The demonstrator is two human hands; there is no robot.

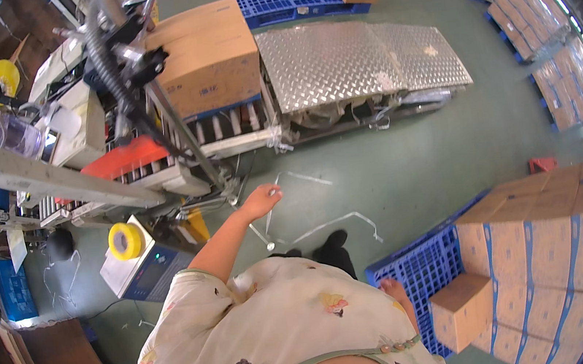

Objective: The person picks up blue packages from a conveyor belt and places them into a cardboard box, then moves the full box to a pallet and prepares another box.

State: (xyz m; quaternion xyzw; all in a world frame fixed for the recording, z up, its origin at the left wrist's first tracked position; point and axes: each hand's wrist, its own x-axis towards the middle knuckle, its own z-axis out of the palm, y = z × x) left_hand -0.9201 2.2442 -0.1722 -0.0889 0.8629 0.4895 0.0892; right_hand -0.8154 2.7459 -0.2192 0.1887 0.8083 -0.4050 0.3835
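Observation:
My left hand (262, 202) is held out in front of my body, above the green floor near the foot of the roller conveyor. Its fingers are curled in, and whatever may be between them does not show. A thin white strip passes close by its fingertips. Low at my right side, my right hand (394, 292) is over the edge of a blue pallet (413, 263). Its fingers are small and partly turned away, so their pose is unclear. Beside it, a single small carton (463, 310) stands against the stacked cartons (546, 244).
A large carton (205, 61) sits on the roller conveyor (232, 123), left of a metal tread-plate ramp (364, 58). A yellow tape roll (125, 241) rests on a box-shaped machine (158, 262). White strap scraps (341, 220) litter the floor. Loaded pallets (527, 15) line the far right.

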